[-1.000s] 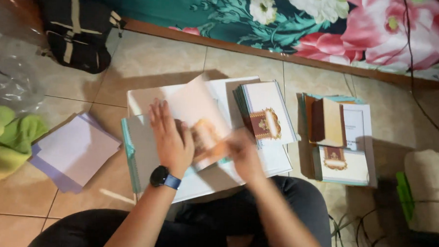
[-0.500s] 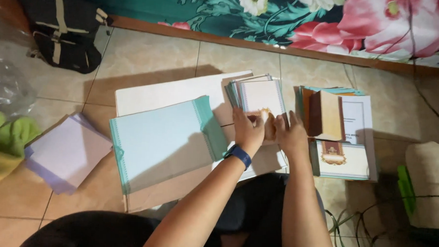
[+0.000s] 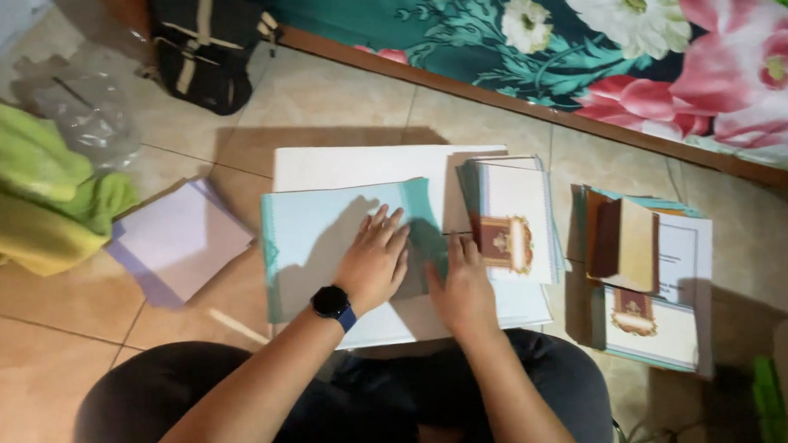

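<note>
Pale teal sheet: a pale teal sheet [image 3: 324, 236] lies flat at the centre of the view, on top of a large white board [image 3: 361, 164], its darker teal border showing along the left and top right edges.
Left hand: the left hand [image 3: 373, 263] lies palm down on the right part of the teal sheet, fingers spread and pointing to 12 o'clock, gripping nothing; a black watch with a blue strap [image 3: 332, 303] sits on the wrist.
Right hand: the right hand [image 3: 463, 289] lies flat just at 3 o'clock of the left one, fingers stretched out, fingertips at the sheet's right edge and touching the lower left of a card stack; it grasps nothing.
Card stack: a stack of white cards [image 3: 512, 217] with a dark red and gold emblem on the top one, at 3 o'clock of the sheet, resting on the white board.
Second pile: further toward 3 o'clock, a pile of printed cards [image 3: 662, 301] on the floor, with a brown folded card [image 3: 624, 245] on top.
Lilac sheets: a stack of pale lilac sheets [image 3: 179, 236] at 9 o'clock, on the tiles.
Green cloth: a yellow-green cloth [image 3: 33, 191] at the far 9 o'clock edge.
Black bag: a black bag [image 3: 199, 49] at 11 o'clock.
Floral fabric: a teal fabric with pink and white flowers [image 3: 592, 45] across 12 to 2 o'clock.
Floor: beige tiled floor [image 3: 40, 358].
</note>
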